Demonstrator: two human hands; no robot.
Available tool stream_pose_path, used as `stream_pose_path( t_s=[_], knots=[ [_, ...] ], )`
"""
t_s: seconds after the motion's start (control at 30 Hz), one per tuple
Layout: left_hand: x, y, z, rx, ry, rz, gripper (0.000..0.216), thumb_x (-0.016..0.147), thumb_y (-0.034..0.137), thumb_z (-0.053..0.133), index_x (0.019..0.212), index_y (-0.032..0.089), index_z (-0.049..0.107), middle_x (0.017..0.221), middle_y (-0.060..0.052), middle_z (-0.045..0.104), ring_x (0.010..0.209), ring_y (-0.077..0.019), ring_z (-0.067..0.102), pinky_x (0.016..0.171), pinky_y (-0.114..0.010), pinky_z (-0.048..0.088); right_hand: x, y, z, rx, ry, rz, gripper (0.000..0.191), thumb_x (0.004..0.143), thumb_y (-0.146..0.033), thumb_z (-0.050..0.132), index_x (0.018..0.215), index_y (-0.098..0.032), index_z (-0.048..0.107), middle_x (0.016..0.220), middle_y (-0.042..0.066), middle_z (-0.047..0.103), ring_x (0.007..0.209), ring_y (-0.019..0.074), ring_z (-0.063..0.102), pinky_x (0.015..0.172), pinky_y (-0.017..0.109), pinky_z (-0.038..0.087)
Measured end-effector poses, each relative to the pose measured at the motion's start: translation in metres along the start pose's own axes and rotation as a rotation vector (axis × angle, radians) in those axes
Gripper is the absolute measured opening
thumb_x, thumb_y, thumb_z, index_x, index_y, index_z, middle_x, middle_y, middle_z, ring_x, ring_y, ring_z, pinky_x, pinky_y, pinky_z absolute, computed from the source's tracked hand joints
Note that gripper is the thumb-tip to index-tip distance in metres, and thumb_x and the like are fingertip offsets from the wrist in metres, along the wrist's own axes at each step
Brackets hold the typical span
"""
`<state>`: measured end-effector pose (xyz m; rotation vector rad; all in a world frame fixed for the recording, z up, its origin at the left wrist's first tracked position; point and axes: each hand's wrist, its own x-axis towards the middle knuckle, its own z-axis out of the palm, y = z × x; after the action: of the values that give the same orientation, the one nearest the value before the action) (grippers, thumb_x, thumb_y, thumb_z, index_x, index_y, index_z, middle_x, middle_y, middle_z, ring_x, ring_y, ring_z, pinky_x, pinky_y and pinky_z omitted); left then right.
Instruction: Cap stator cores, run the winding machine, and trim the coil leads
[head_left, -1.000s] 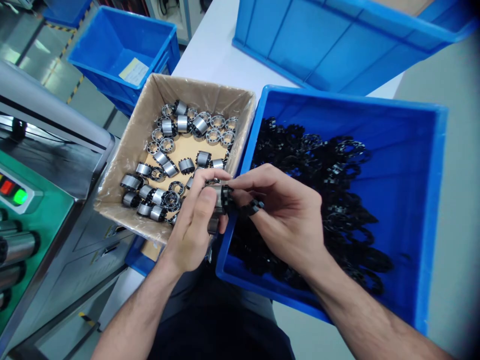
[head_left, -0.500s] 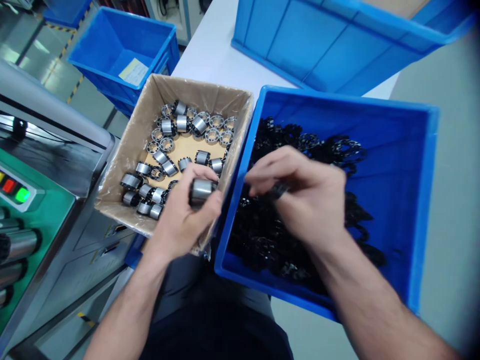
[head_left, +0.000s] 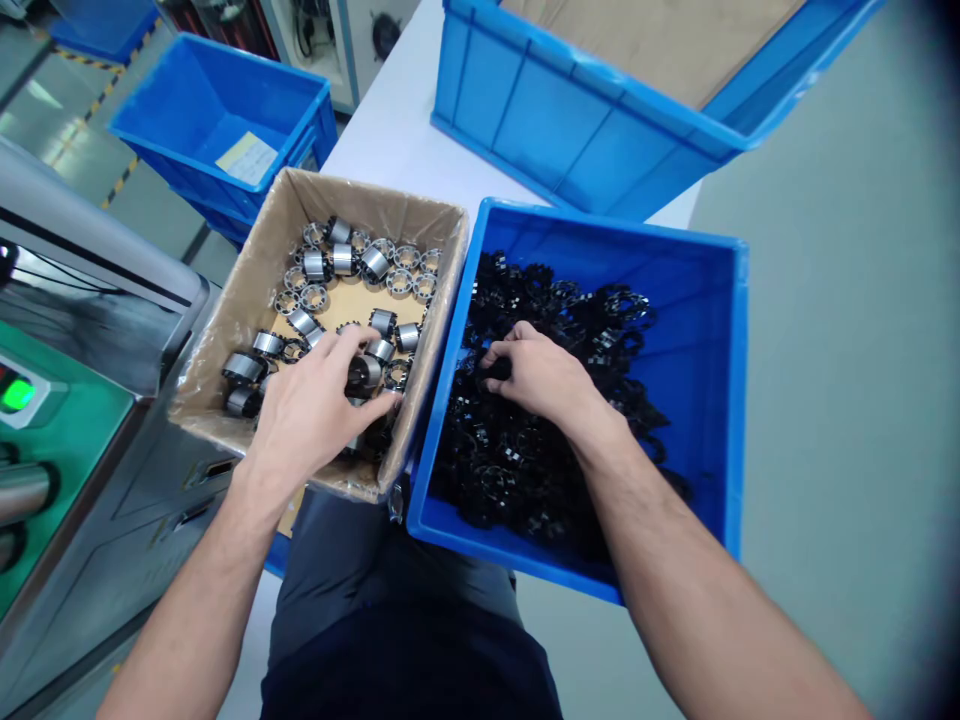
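My left hand [head_left: 315,400] is over the cardboard box, its thumb and fingers spread apart. Between and below them is a silver metal core with black ends [head_left: 364,373], apparently loose from the fingers. Around it in the box lie more of these ringed cores [head_left: 343,260], some upright, some on their sides. Inside the blue bin, my right hand [head_left: 544,375] has its fingers curled around a black plastic ring piece [head_left: 495,374], partly hidden by the fingers. A heap of similar black pieces [head_left: 517,455] surrounds that hand.
The plastic-lined cardboard box [head_left: 217,350] stands against the blue bin [head_left: 739,380]. Behind them, another blue bin [head_left: 540,110] holds cardboard on the white table [head_left: 375,130]. At the left is a green-topped machine [head_left: 82,430] with metal cylinders; a further blue bin [head_left: 217,100] stands beyond.
My left hand has moved down into the cardboard box and opened around the core it held. My right hand has moved lower into the black pieces. The view has shifted slightly.
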<state>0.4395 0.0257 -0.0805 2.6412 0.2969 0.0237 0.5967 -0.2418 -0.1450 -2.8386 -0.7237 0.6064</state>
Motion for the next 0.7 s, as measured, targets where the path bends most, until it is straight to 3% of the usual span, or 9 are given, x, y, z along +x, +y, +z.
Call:
stream_pose_path(
  t_s=[0.07, 0.13, 0.23, 0.33, 0.4, 0.5, 0.6, 0.7],
  knots=[
    [-0.001, -0.005, -0.005, -0.179, 0.099, -0.034, 0.078, 0.092, 0.052, 0.101, 0.161, 0.032, 0.069, 0.152, -0.011, 0.079, 0.116, -0.0338, 0.078, 0.091, -0.04, 0.057, -0.001, -0.003, 0.001, -0.023, 0.005, -0.017, 0.021, 0.1, -0.021, 0.089, 0.121, -0.024, 0.092, 0.141, 0.016, 0.073, 0.127, 0.0379, 0.077, 0.097, 0.045, 0.067],
    [0.0, -0.009, -0.009, -0.484, 0.223, -0.114, 0.073, 0.097, 0.057, 0.098, 0.159, 0.032, 0.069, 0.14, -0.009, 0.078, 0.098, -0.0248, 0.074, 0.081, -0.036, 0.058, -0.003, -0.004, 0.0, -0.031, 0.015, -0.035, 0.02, 0.099, -0.021, 0.089, 0.118, -0.024, 0.09, 0.141, 0.015, 0.075, 0.124, 0.0377, 0.076, 0.095, 0.045, 0.067],
    [0.004, -0.005, -0.011, -1.01, 0.249, -0.233, 0.043, 0.092, 0.04, 0.095, 0.128, 0.029, 0.074, 0.115, -0.003, 0.07, 0.076, -0.0138, 0.06, 0.058, -0.025, 0.046, -0.007, -0.005, -0.007, -0.028, 0.059, -0.05, 0.016, 0.099, -0.022, 0.085, 0.115, -0.023, 0.087, 0.137, 0.014, 0.08, 0.122, 0.0387, 0.075, 0.093, 0.046, 0.065],
    [0.006, 0.01, -0.007, -1.335, 0.165, -0.32, 0.042, 0.071, 0.018, 0.093, 0.1, 0.025, 0.063, 0.107, -0.001, 0.069, 0.084, -0.0127, 0.067, 0.056, -0.018, 0.048, -0.011, -0.001, -0.02, -0.009, 0.158, -0.04, 0.018, 0.101, -0.023, 0.079, 0.118, -0.021, 0.084, 0.135, 0.015, 0.084, 0.121, 0.0398, 0.076, 0.096, 0.049, 0.064],
    [0.006, 0.022, 0.0, -1.444, 0.117, -0.367, 0.042, 0.076, 0.022, 0.092, 0.102, 0.025, 0.06, 0.104, 0.0, 0.073, 0.083, -0.0131, 0.072, 0.056, -0.017, 0.05, -0.015, 0.002, -0.028, 0.123, 0.273, -0.02, 0.022, 0.098, -0.02, 0.076, 0.119, -0.021, 0.084, 0.122, 0.013, 0.087, 0.105, 0.034, 0.08, 0.093, 0.047, 0.065],
    [0.0, 0.039, 0.015, -1.494, 0.001, -0.374, 0.04, 0.104, 0.06, 0.082, 0.115, 0.026, 0.064, 0.086, 0.001, 0.072, 0.054, -0.0113, 0.058, 0.043, -0.022, 0.039, -0.023, -0.001, -0.035, 0.545, 0.403, -0.085, 0.029, 0.093, -0.019, 0.076, 0.12, -0.022, 0.086, 0.1, 0.006, 0.087, 0.079, 0.0232, 0.079, 0.077, 0.037, 0.063],
    [-0.01, 0.05, 0.031, -1.446, -0.06, -0.324, 0.064, 0.113, 0.087, 0.057, 0.102, 0.025, 0.064, 0.067, 0.003, 0.058, 0.045, -0.0118, 0.042, 0.043, -0.026, 0.034, -0.034, -0.021, -0.034, 0.96, 0.346, -0.259, 0.029, 0.094, -0.024, 0.083, 0.121, -0.024, 0.09, 0.102, 0.005, 0.09, 0.077, 0.0206, 0.08, 0.067, 0.032, 0.062],
    [-0.019, 0.053, 0.041, -1.415, -0.013, -0.256, 0.063, 0.116, 0.085, 0.058, 0.1, 0.025, 0.063, 0.078, 0.002, 0.056, 0.056, -0.0125, 0.046, 0.05, -0.027, 0.037, -0.046, -0.049, -0.03, 1.145, 0.272, -0.36, 0.025, 0.099, -0.024, 0.087, 0.122, -0.027, 0.094, 0.112, 0.004, 0.093, 0.091, 0.0217, 0.085, 0.075, 0.032, 0.066]
  ],
)
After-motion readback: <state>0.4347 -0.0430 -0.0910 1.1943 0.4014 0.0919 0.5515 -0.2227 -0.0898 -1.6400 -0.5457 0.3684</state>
